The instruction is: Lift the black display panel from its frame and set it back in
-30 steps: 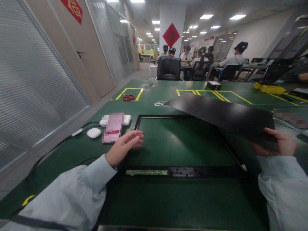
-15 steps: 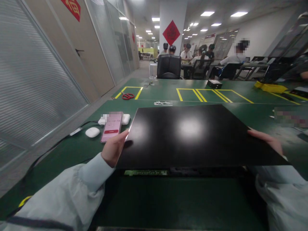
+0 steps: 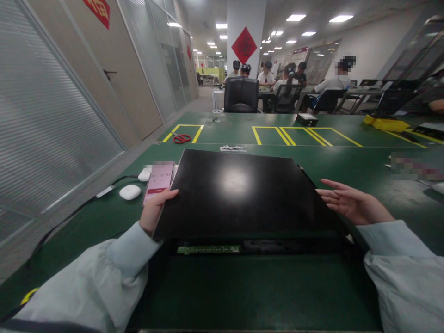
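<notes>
A glossy black display panel [image 3: 243, 199] is tilted in front of me, its left side raised and its right side low. My left hand [image 3: 156, 208] grips its left edge, thumb on top and the other fingers hidden beneath. To the right of the panel, my right hand [image 3: 354, 203] is open with its fingers stretched toward the right edge; I cannot tell whether the fingertips touch it. Below the panel's near edge shows a black frame [image 3: 294, 246] with a narrow green circuit board [image 3: 208, 249] in it.
On the left of the green table [image 3: 260, 291] lie a phone [image 3: 159, 178] and a white rounded case [image 3: 130, 192] near a black cable [image 3: 76, 210]. Red scissors [image 3: 182, 138] lie farther back. A small black box [image 3: 307, 120] and a yellow object [image 3: 386, 123] stand toward the far right.
The panel has shifted left and its right side has dropped toward the frame. My right hand has let go of the right edge and opened; my left hand still holds on.
</notes>
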### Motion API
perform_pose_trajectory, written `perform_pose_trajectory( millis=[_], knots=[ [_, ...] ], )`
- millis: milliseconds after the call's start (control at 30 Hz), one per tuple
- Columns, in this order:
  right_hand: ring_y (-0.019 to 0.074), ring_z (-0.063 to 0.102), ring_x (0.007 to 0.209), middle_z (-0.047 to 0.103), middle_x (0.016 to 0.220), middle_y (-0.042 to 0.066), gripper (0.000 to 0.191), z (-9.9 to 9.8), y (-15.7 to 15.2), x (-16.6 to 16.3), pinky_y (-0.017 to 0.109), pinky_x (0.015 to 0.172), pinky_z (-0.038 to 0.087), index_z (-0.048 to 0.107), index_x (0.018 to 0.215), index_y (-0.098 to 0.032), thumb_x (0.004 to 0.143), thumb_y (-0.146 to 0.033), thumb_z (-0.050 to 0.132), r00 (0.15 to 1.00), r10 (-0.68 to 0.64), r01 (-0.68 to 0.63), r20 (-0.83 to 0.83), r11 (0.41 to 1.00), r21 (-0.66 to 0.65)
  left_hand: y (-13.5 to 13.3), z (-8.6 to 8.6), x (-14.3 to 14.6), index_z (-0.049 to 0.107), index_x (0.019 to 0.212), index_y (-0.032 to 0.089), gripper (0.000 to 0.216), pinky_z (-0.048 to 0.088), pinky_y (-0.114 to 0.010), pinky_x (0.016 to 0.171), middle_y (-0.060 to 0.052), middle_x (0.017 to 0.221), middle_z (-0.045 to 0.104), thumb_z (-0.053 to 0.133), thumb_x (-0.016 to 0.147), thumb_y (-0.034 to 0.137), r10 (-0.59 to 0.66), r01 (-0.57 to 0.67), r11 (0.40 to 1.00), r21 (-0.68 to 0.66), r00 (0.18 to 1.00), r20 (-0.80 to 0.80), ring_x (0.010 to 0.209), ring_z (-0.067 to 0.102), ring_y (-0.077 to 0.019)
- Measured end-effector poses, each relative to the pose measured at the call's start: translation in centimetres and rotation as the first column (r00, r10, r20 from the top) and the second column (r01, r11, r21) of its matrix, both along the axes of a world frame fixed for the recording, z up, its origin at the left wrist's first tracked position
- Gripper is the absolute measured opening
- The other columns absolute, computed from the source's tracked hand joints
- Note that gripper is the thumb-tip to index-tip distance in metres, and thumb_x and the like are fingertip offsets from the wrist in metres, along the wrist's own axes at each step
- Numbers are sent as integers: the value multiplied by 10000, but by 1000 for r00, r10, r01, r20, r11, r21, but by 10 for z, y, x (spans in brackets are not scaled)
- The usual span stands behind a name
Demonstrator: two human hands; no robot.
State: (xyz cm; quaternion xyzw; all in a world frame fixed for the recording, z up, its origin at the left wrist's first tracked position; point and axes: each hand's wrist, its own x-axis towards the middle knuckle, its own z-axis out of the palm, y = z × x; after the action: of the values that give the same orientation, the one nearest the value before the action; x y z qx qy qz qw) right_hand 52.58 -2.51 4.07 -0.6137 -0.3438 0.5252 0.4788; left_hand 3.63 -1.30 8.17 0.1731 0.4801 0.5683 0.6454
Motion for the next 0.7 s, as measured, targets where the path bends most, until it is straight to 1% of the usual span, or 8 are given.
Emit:
perform_pose_trajectory(
  millis=[67,133,233,333,400,467,600,700],
  knots=[
    [276,810,949,828,1121,120,484,-3,2,5,396,755,672,647,1246,-288,767,-244,697,1000,-18,18,-11,1000,-9,2,-7,-3,799,1118,111,384,710,-341,711,-71,714,818,624,793,4,1,-1,1000,-22,1000,-12,752,836,-304],
    [282,814,910,834,1055,123,515,-6,4,9,412,763,671,614,1282,-281,777,-245,709,999,-32,32,0,999,-20,3,-14,-7,794,1133,102,367,713,-346,705,-73,701,816,622,821,15,2,-2,1000,-23,1000,-16,737,835,-307],
    [281,814,866,835,964,118,556,-11,6,13,410,767,667,591,1332,-268,790,-263,717,996,-70,71,47,997,-13,4,-21,-6,781,1192,108,391,715,-355,746,-75,746,832,621,846,19,4,-4,1000,11,1000,-16,789,841,-313],
    [275,813,849,832,926,112,530,-16,8,14,394,744,663,603,1331,-259,810,-280,699,991,-97,96,89,995,13,3,-24,-4,772,1231,122,413,715,-360,755,-79,804,846,633,853,27,-15,16,1000,23,999,-34,805,843,-313],
    [255,808,817,830,903,108,505,-19,9,14,349,701,651,623,1309,-254,809,-270,694,989,-108,108,105,994,4,4,-26,-5,774,1232,123,397,715,-354,726,-91,835,851,653,862,49,-61,61,998,0,997,-42,783,842,-312],
    [234,800,781,828,887,109,487,-23,11,14,302,644,629,645,1288,-242,804,-253,698,987,-106,108,121,994,-12,5,-29,-8,778,1222,118,368,711,-337,673,-93,812,846,659,878,66,-89,88,996,-31,995,-44,726,836,-303],
    [212,792,745,827,889,118,469,-26,14,14,260,593,596,661,1283,-216,816,-228,688,986,-92,95,141,995,-12,6,-31,-13,782,1189,135,337,692,-306,585,-57,709,818,668,882,55,-67,65,997,-48,997,-50,594,804,-274],
    [204,793,745,828,903,124,448,-25,14,13,246,585,584,665,1281,-208,833,-208,661,984,-95,99,151,995,-15,3,-27,-8,773,1197,159,352,692,-290,594,-38,702,813,643,894,35,-49,48,999,-16,997,-61,617,811,-263]
  ],
)
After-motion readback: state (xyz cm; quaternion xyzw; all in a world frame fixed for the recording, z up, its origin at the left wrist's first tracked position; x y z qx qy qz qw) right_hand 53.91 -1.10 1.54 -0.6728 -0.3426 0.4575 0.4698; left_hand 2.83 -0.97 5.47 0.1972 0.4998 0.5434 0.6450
